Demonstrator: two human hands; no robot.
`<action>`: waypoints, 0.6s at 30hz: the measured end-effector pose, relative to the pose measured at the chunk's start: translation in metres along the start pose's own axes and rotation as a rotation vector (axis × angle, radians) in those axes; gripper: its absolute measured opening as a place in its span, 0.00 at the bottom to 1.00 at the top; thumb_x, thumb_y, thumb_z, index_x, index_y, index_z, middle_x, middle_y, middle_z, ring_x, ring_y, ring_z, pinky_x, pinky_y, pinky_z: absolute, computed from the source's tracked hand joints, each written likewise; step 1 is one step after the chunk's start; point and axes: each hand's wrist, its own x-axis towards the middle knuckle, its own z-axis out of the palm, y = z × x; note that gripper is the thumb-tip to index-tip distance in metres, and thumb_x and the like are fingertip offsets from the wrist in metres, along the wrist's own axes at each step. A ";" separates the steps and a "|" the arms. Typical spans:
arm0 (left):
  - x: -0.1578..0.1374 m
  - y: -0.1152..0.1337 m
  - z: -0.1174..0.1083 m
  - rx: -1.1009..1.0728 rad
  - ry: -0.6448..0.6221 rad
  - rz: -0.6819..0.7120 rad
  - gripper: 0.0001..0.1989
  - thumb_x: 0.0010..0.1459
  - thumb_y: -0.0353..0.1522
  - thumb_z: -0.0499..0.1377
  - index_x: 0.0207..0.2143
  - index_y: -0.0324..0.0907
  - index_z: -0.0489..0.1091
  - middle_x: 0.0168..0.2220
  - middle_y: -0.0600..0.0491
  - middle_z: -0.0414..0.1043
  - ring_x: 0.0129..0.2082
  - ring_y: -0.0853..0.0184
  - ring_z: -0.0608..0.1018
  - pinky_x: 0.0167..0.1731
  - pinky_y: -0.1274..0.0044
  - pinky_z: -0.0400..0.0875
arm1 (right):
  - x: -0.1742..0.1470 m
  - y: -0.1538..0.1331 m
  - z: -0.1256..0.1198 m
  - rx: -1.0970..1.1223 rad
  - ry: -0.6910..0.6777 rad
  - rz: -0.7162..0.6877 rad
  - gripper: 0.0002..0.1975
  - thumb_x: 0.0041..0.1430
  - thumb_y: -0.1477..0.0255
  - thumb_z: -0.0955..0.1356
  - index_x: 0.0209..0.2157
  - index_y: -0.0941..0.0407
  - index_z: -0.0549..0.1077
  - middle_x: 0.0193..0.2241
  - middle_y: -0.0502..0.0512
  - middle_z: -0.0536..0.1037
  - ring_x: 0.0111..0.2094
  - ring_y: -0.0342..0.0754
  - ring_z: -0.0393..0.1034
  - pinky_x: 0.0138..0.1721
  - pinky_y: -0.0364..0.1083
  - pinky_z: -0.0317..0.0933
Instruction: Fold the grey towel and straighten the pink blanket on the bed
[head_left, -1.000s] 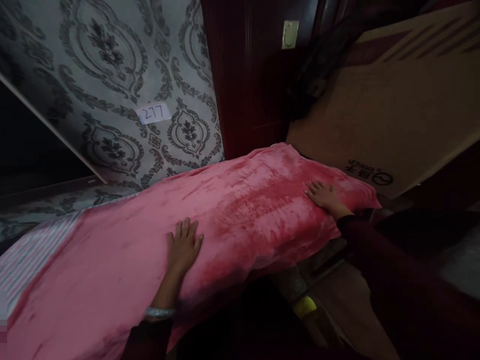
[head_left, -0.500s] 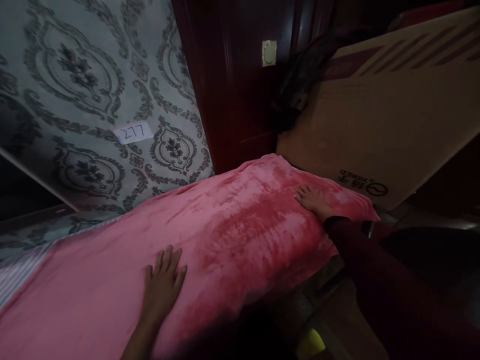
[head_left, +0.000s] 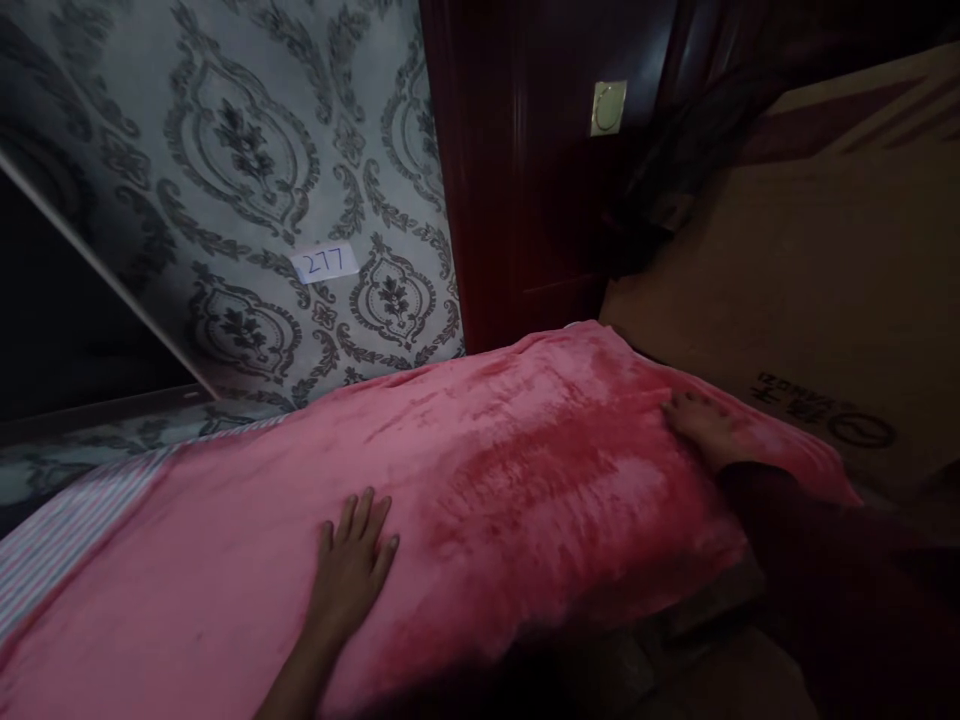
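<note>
A pink plush blanket (head_left: 480, 480) lies spread over a long, low surface, its nap brushed darker red toward the right. My left hand (head_left: 351, 562) rests flat on its paler middle part, fingers spread. Farther to the right, my right hand (head_left: 701, 425) lies palm down on the blanket near its far right end, in shadow, with its fingers stretched out. Neither hand grips anything. At the left, the blanket's edge borders a striped cloth (head_left: 97, 515).
Patterned wallpaper (head_left: 247, 150) with a paper label (head_left: 327, 262) reading 277 runs behind the blanket. A dark red door (head_left: 525, 200) and a large cardboard box (head_left: 840, 270) stand at the right. A dark panel (head_left: 67, 300) is at the left.
The view has turned left, so everything sits farther right in the picture. Both hands stay flat on the blanket; the right hand looks slightly nearer its right edge.
</note>
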 end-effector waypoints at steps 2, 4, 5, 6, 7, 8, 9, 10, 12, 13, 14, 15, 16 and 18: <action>0.000 0.001 0.000 -0.008 -0.003 -0.009 0.28 0.71 0.40 0.47 0.71 0.47 0.59 0.75 0.47 0.47 0.75 0.51 0.52 0.68 0.50 0.51 | -0.011 -0.040 0.008 0.043 0.011 -0.117 0.25 0.73 0.69 0.55 0.62 0.63 0.71 0.62 0.77 0.68 0.64 0.67 0.63 0.61 0.68 0.59; 0.000 0.000 0.000 -0.010 -0.001 -0.010 0.28 0.71 0.40 0.47 0.71 0.46 0.59 0.75 0.47 0.47 0.75 0.51 0.52 0.68 0.50 0.50 | -0.026 -0.084 0.024 0.094 -0.020 -0.330 0.26 0.75 0.64 0.55 0.67 0.54 0.66 0.68 0.61 0.64 0.68 0.55 0.57 0.67 0.56 0.55; 0.000 0.000 0.000 -0.009 0.004 -0.008 0.28 0.71 0.40 0.47 0.71 0.46 0.59 0.75 0.47 0.47 0.75 0.51 0.52 0.68 0.50 0.50 | -0.034 -0.105 0.033 0.115 -0.048 -0.433 0.25 0.75 0.61 0.56 0.68 0.49 0.64 0.69 0.54 0.63 0.69 0.51 0.56 0.68 0.51 0.53; 0.000 -0.001 0.001 -0.008 0.009 -0.006 0.28 0.71 0.40 0.47 0.71 0.45 0.59 0.75 0.46 0.47 0.75 0.50 0.52 0.68 0.50 0.50 | -0.040 -0.123 0.041 0.140 -0.094 -0.586 0.26 0.75 0.58 0.56 0.69 0.46 0.63 0.70 0.50 0.62 0.70 0.49 0.54 0.69 0.50 0.50; 0.000 -0.002 0.001 -0.008 0.015 -0.004 0.28 0.71 0.40 0.47 0.71 0.45 0.59 0.75 0.46 0.47 0.75 0.50 0.52 0.68 0.50 0.51 | -0.043 -0.136 0.047 0.151 -0.148 -0.734 0.26 0.75 0.56 0.57 0.69 0.45 0.62 0.70 0.48 0.60 0.71 0.49 0.51 0.70 0.51 0.46; 0.000 -0.002 0.002 -0.010 0.022 -0.001 0.28 0.71 0.40 0.47 0.71 0.46 0.59 0.75 0.46 0.47 0.74 0.50 0.52 0.68 0.50 0.51 | -0.044 -0.143 0.051 0.150 -0.183 -0.816 0.27 0.74 0.55 0.58 0.70 0.44 0.61 0.71 0.47 0.58 0.72 0.50 0.49 0.71 0.53 0.42; 0.000 -0.003 0.003 -0.012 0.029 0.003 0.28 0.71 0.41 0.47 0.71 0.46 0.60 0.74 0.46 0.48 0.74 0.50 0.53 0.68 0.50 0.52 | -0.040 -0.145 0.052 0.139 -0.200 -0.833 0.27 0.74 0.56 0.59 0.70 0.45 0.60 0.72 0.47 0.57 0.72 0.50 0.47 0.72 0.53 0.40; 0.000 -0.003 0.004 -0.015 0.035 0.006 0.28 0.71 0.41 0.47 0.70 0.47 0.60 0.74 0.46 0.49 0.74 0.50 0.53 0.68 0.50 0.52 | -0.034 -0.142 0.051 0.118 -0.197 -0.778 0.28 0.74 0.57 0.59 0.71 0.46 0.60 0.72 0.49 0.56 0.73 0.51 0.46 0.72 0.54 0.39; -0.001 -0.004 0.007 -0.018 0.050 0.017 0.28 0.71 0.41 0.48 0.70 0.48 0.61 0.74 0.46 0.50 0.74 0.50 0.54 0.67 0.50 0.53 | -0.014 -0.122 0.045 0.076 -0.144 -0.534 0.28 0.74 0.62 0.57 0.71 0.50 0.60 0.72 0.55 0.55 0.73 0.55 0.46 0.72 0.58 0.41; -0.002 -0.005 0.009 -0.019 0.059 0.021 0.28 0.71 0.41 0.48 0.70 0.48 0.61 0.74 0.47 0.51 0.74 0.50 0.54 0.67 0.50 0.53 | -0.004 -0.109 0.041 0.063 -0.118 -0.425 0.28 0.74 0.64 0.55 0.72 0.52 0.59 0.72 0.59 0.55 0.72 0.59 0.47 0.70 0.63 0.44; -0.003 -0.006 0.010 -0.019 0.065 0.025 0.28 0.71 0.41 0.47 0.70 0.49 0.61 0.74 0.47 0.51 0.74 0.50 0.54 0.67 0.50 0.54 | 0.005 -0.096 0.038 0.054 -0.094 -0.336 0.29 0.74 0.64 0.54 0.72 0.54 0.59 0.72 0.62 0.54 0.72 0.62 0.47 0.69 0.68 0.45; -0.004 -0.007 0.012 -0.020 0.069 0.029 0.28 0.71 0.41 0.47 0.70 0.49 0.61 0.74 0.47 0.51 0.74 0.50 0.54 0.67 0.50 0.53 | 0.013 -0.083 0.036 0.048 -0.075 -0.265 0.29 0.74 0.64 0.53 0.72 0.54 0.58 0.72 0.64 0.54 0.72 0.64 0.47 0.67 0.70 0.47; -0.005 -0.009 0.013 -0.022 0.069 0.031 0.28 0.71 0.41 0.47 0.70 0.49 0.60 0.74 0.47 0.50 0.74 0.50 0.54 0.67 0.49 0.53 | 0.019 -0.073 0.035 0.045 -0.060 -0.215 0.30 0.74 0.63 0.52 0.72 0.54 0.58 0.72 0.65 0.54 0.71 0.65 0.47 0.66 0.72 0.48; -0.006 -0.013 0.014 -0.033 0.061 0.037 0.29 0.71 0.41 0.47 0.71 0.48 0.58 0.74 0.46 0.50 0.74 0.49 0.54 0.67 0.48 0.52 | 0.025 -0.060 0.035 0.042 -0.044 -0.160 0.30 0.74 0.61 0.52 0.72 0.53 0.58 0.72 0.63 0.55 0.71 0.64 0.48 0.66 0.70 0.49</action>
